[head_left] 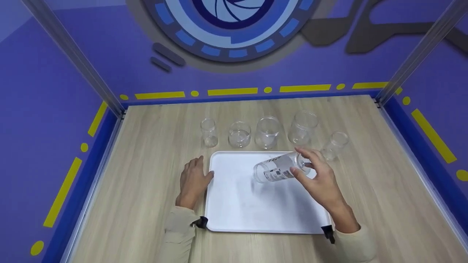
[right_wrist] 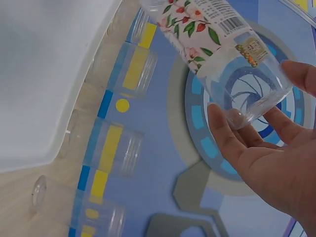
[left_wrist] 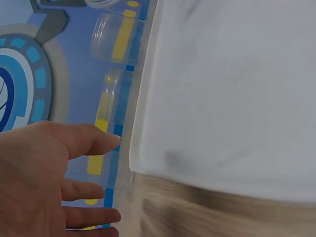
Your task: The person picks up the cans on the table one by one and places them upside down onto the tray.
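My right hand [head_left: 321,182] grips a clear drinking glass [head_left: 278,168] by its base end, thumb and fingers around it. The glass is tilted on its side over the white tray [head_left: 234,208], its far end pointing left. In the right wrist view, a label [right_wrist: 195,37] with pink flowers, green leaves and a barcode wraps the glass. My left hand [head_left: 192,180] lies beside the tray's upper left edge, fingers loosely extended, thumb close to the rim. It holds nothing; in the left wrist view its fingers are spread apart.
Behind the tray stands a row of clear glasses: a narrow one [head_left: 209,133], a short one [head_left: 239,135], a wider one [head_left: 268,133], a large one [head_left: 303,128] and another narrow one [head_left: 335,146] near my right hand. Purple walls [head_left: 91,44] enclose the wooden table [head_left: 146,146].
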